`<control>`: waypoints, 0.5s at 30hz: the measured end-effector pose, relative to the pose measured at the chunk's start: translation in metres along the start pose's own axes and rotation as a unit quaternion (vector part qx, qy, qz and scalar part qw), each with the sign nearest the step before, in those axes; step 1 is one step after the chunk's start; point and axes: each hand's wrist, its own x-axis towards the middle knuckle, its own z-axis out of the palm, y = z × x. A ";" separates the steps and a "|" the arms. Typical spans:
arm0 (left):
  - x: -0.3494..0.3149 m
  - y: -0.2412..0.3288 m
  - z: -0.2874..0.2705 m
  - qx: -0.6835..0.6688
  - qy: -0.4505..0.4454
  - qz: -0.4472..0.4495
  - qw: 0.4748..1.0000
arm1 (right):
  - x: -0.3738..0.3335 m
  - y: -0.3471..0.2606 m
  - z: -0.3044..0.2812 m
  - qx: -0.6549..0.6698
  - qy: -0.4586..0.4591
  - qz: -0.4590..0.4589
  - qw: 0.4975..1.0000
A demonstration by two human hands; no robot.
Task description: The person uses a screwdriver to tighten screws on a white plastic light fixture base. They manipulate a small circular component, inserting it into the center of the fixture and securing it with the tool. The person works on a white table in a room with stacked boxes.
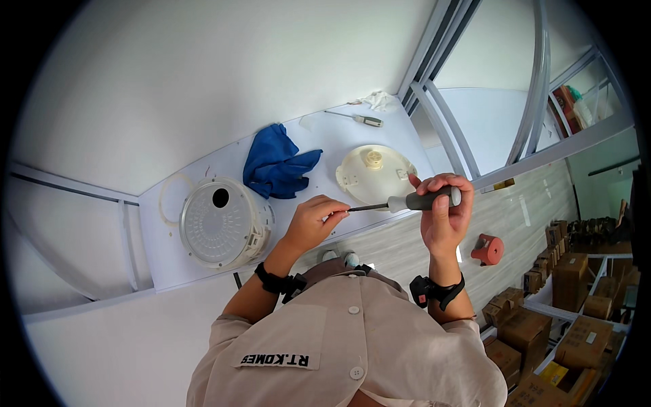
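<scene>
My right hand [444, 210] is wrapped round the grey and white handle of a screwdriver [430, 201], whose dark shaft points left. At the shaft's tip, the thumb and fingers of my left hand [314, 220] are pinched together; whether a small part sits between them is too small to make out. Behind the screwdriver a round cream lid [363, 178] with a raised central knob lies on the white table. Left of my left hand stands a round white appliance body [220, 220] with a perforated disc and a black round hole on top.
A crumpled blue cloth [277, 163] lies between the appliance body and the lid. Farther back are a second screwdriver [359, 119] and a white tissue [380, 100]. A cream ring [165, 197] rests at the left. On the floor are a red roll [488, 249] and cardboard boxes [522, 332].
</scene>
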 end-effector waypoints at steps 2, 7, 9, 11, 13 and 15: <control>-0.001 0.000 0.000 0.003 -0.002 -0.002 1.000 | 0.000 0.000 0.001 0.005 0.006 0.004 1.000; 0.000 0.000 -0.003 0.031 -0.012 0.007 0.999 | 0.002 -0.010 -0.001 -0.162 -0.074 0.044 0.983; 0.000 -0.002 -0.004 0.048 -0.014 0.013 0.999 | 0.004 -0.019 0.002 -0.196 -0.098 0.084 0.972; -0.001 -0.006 -0.003 0.063 -0.014 0.013 0.998 | 0.007 -0.032 0.011 -0.229 -0.109 0.134 0.958; -0.002 -0.009 -0.002 0.072 -0.011 0.013 0.997 | 0.008 -0.031 0.009 -0.239 -0.103 0.147 0.954; 0.000 -0.010 0.002 0.072 -0.007 0.012 0.997 | 0.009 -0.029 0.008 -0.251 -0.089 0.155 0.951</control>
